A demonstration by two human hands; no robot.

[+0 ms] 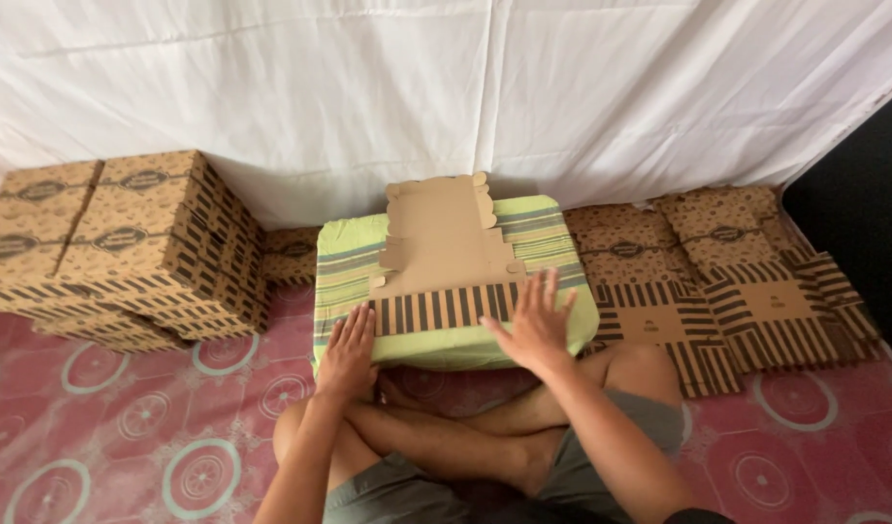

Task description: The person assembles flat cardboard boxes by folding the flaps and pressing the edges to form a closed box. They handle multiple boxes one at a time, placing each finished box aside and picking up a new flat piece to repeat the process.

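Two hands press flat cardboard [446, 254] on a green cushion [552, 243], white curtain [368, 87] behind.

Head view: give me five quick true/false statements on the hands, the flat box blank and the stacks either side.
1. Both hands lie flat on the flat brown cardboard box blank with a striped edge. True: left hand at its near left corner, right hand at its near right.
2. The blank lies on a red cushion. False: it lies on a green striped cushion.
3. Folded, assembled brown boxes are stacked to the left. True.
4. The pile on the right is assembled boxes too. False: those are unfolded flat blanks, overlapping on the floor.
5. The right hand grips a tool. False: its fingers are spread and it holds nothing.
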